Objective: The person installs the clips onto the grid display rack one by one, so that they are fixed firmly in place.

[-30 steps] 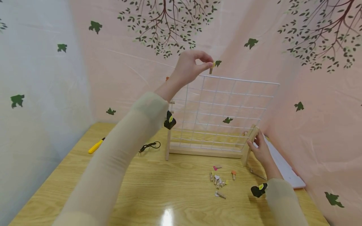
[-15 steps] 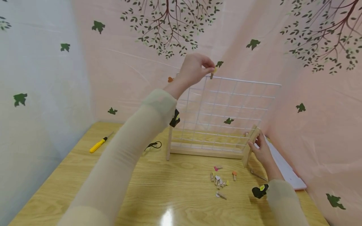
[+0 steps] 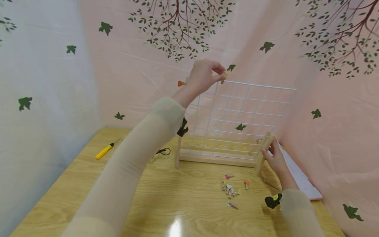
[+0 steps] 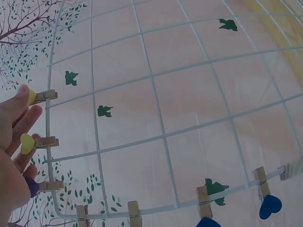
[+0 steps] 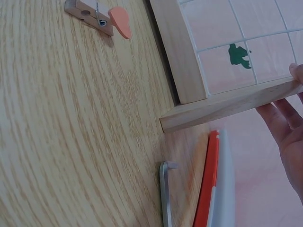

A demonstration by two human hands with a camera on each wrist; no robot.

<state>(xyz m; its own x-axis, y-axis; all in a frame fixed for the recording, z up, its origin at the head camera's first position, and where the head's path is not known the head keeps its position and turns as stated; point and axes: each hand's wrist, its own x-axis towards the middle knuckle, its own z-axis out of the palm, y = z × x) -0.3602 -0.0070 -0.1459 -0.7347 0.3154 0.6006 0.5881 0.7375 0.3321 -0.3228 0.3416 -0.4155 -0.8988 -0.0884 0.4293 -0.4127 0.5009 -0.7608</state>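
A white wire grid (image 3: pixel 245 108) stands upright in a wooden base (image 3: pixel 219 160). At its top edge my left hand (image 3: pixel 204 74) pinches a small wooden clothespin (image 4: pixel 46 96) with a yellow heart, whose jaws sit over the edge wire. Beside it on that edge are a clothespin with a paler yellow heart (image 4: pixel 27 143) and one with a purple ornament (image 4: pixel 32 187). Several more line the adjoining side, two showing blue hearts (image 4: pixel 271 206). My right hand (image 3: pixel 276 158) grips the wooden right-hand foot (image 5: pixel 227 105) of the stand, thumb on one face and fingers on the other.
Loose clothespins (image 3: pixel 229 190) lie on the table before the stand, one with an orange heart (image 5: pixel 119 22) apart. A hex key (image 5: pixel 164 194) and a white flat object (image 3: pixel 299 174) lie at right. A yellow screwdriver (image 3: pixel 104 152) and black cord (image 3: pixel 164 151) lie left.
My left hand has lowered the yellow-heart clothespin from above the grid onto its top wire. My right hand keeps its grip on the stand. The view has shifted slightly.
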